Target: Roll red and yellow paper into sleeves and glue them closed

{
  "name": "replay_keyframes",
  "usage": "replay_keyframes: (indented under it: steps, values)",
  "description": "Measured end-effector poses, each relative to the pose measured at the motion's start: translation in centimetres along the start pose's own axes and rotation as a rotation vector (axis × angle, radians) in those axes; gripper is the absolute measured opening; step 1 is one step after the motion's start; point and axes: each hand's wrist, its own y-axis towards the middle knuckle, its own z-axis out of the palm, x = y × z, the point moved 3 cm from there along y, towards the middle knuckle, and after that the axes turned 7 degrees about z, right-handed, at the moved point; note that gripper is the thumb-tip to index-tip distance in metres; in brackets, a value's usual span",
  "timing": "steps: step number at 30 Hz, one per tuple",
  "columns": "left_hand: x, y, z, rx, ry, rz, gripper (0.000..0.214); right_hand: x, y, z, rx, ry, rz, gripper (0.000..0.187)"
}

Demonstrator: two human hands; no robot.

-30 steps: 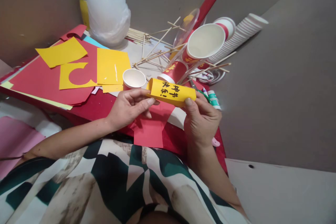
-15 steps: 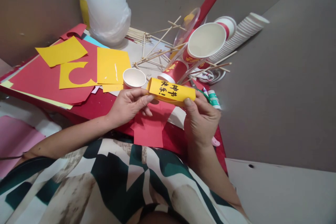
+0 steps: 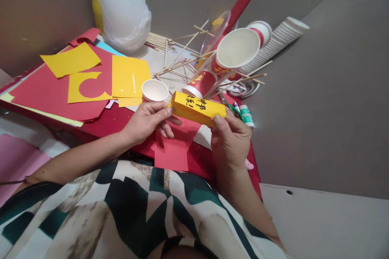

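Presently the rolled yellow paper (image 3: 197,108) (black characters uppermost) is held above the desk (image 3: 115,123), its ends pinched by the left hand (image 3: 146,123) and right hand (image 3: 231,139). Squeezed harder, it could be creased; loosened, unrolled.

I hold a rolled yellow paper strip (image 3: 197,108) with black characters between my left hand (image 3: 148,120) and right hand (image 3: 230,139), fingertips pinching each end. Below it lies a red paper piece (image 3: 173,147). Just behind sits a small white cup (image 3: 155,90), near scattered wooden sticks (image 3: 179,54) and yellow paper sheets (image 3: 129,76).
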Motion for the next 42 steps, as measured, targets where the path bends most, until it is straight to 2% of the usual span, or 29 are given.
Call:
replay_keyframes:
  steps: [9,18,23,26,32,42]
  values:
    - [-0.9,-0.3,0.1,-0.016,0.055,0.054,0.033,0.8,-0.2,0.3,0.043,-0.128,-0.131,0.002]
    - [-1.1,-0.8,0.0,0.052,0.148,0.127,0.029,0.9,-0.2,0.1,0.013,-0.126,-0.141,0.003]
    - [-0.9,-0.8,-0.2,0.003,0.130,0.152,0.028,0.8,-0.2,0.2,0.047,-0.113,-0.176,0.010]
    - [-0.8,-0.7,-0.2,-0.015,0.118,0.147,0.027,0.6,-0.1,0.1,0.085,-0.107,-0.204,0.013]
    - [-0.4,-0.7,-0.3,0.025,0.112,0.101,0.029,0.5,-0.1,-0.2,0.087,-0.147,-0.227,0.014]
    - [-0.4,-1.1,-0.7,-0.001,0.207,0.117,0.030,1.1,-0.4,0.2,0.141,-0.130,-0.224,0.017]
